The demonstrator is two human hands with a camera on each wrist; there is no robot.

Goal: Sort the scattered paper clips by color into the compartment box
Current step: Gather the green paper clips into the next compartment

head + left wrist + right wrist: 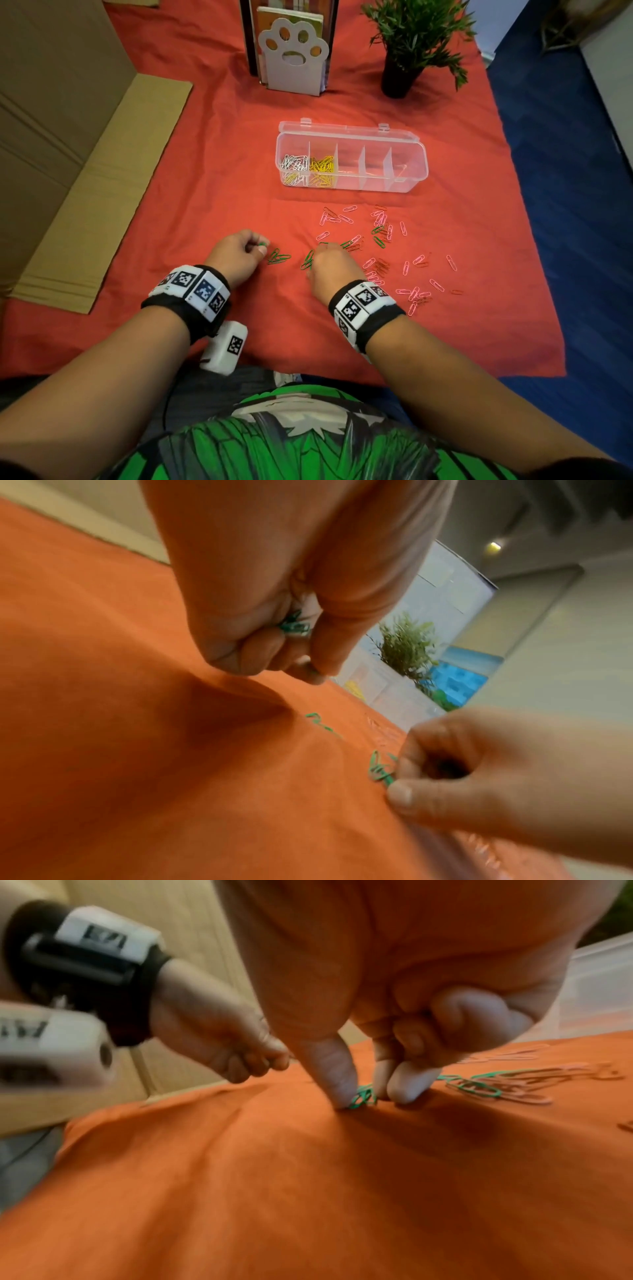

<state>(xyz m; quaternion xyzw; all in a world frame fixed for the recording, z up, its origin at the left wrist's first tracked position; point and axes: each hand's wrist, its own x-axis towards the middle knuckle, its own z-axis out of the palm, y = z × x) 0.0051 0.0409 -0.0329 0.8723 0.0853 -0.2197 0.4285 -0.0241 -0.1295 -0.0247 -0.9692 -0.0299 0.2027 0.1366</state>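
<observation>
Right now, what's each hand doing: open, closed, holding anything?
Left hand: closed, holding green clips in its curled fingers.
Right hand: thumb and fingertips pinching a green clip cluster on the cloth.

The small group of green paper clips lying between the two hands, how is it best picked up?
Come from above and pinch the green paper clips across their overlapping loops. They lie flat on the red cloth, so no edge stands up; probably slide a fingertip under one rounded end.
</observation>
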